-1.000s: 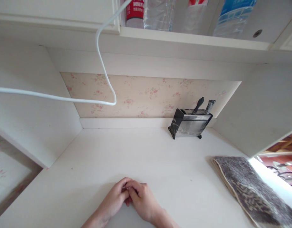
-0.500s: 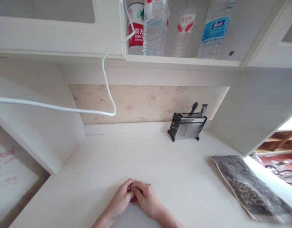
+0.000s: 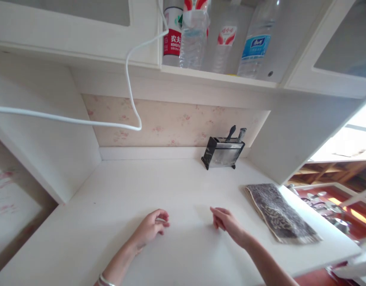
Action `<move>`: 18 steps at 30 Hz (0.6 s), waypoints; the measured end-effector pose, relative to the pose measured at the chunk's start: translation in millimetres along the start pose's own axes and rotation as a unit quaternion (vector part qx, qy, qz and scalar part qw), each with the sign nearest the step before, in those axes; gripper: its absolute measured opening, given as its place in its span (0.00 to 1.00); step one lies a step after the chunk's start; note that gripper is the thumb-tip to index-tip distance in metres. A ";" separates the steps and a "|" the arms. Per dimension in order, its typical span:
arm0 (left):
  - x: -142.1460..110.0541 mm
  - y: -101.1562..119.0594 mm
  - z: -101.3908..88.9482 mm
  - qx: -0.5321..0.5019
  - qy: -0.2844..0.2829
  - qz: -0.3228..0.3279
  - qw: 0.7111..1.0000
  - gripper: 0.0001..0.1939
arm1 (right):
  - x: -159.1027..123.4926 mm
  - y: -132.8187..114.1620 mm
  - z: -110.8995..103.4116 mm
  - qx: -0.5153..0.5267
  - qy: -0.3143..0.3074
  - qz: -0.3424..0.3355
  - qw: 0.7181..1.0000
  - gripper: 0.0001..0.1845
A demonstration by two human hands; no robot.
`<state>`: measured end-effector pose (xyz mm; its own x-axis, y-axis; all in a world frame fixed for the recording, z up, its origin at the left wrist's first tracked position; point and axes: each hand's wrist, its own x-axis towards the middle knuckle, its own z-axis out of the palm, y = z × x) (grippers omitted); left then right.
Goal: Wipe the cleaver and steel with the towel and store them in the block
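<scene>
My left hand (image 3: 151, 228) rests over the white counter (image 3: 159, 186), thumb and fingers apart, with nothing between them; a pale bracelet (image 3: 104, 281) circles that wrist. To the right, my right hand (image 3: 226, 222) is above the same counter, loosely bent, its index finger stretched out and the other fingers curled under. No object shows in it. A wide gap separates the two hands. The nearest thing to my right hand is a grey-brown patterned towel (image 3: 279, 210) lying flat.
A knife block (image 3: 225, 153) with two handles stands by the back wall. Overhead, plastic bottles (image 3: 194, 43) line an open cabinet shelf (image 3: 218, 76). A white cable (image 3: 129, 79) hangs in front at the left. Right of the counter are shelves (image 3: 334, 171).
My hands were clasped together and have now parted, the right one moving rightward toward the towel. The view has shifted, showing more of the room at right.
</scene>
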<state>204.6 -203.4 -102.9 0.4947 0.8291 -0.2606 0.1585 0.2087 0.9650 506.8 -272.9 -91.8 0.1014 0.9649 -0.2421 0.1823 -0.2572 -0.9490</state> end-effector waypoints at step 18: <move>181.5 141.9 123.8 0.065 -0.084 0.149 0.983 0.24 | 177.7 -72.8 -229.6 0.035 0.401 -0.002 0.915 0.30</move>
<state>422.8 -87.5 -16.7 0.6683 0.7436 0.0215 0.0878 -0.1075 0.9903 736.2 -94.6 -19.3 0.7914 0.6100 -0.0398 0.1236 -0.2234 -0.9669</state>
